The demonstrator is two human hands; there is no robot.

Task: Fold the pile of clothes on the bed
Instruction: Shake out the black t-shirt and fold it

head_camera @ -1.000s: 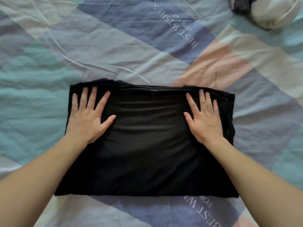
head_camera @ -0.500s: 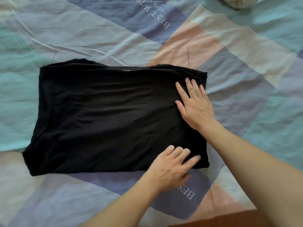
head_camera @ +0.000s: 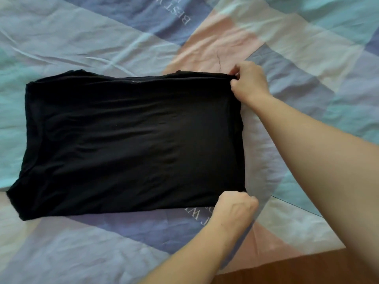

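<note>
A black garment (head_camera: pixel 131 138), folded into a wide rectangle, lies flat on the patchwork bed cover (head_camera: pixel 82 42). My right hand (head_camera: pixel 249 82) pinches its far right corner with curled fingers. My left hand (head_camera: pixel 235 206) grips the near right corner, fingers curled under the cloth's edge. Both corners still lie low on the bed. The garment's left half is untouched and slightly rumpled at its near left corner.
The bed cover has blue, teal, pink and cream patches with printed lettering. Its edge runs along the lower right, where a brown wooden floor (head_camera: pixel 297 271) shows. A thin dark thread (head_camera: pixel 219 60) lies on the pink patch beyond the garment.
Both hands went from lying flat on the garment to gripping its two right corners. The left hand crossed from the left side to the near right corner. The view shifted right.
</note>
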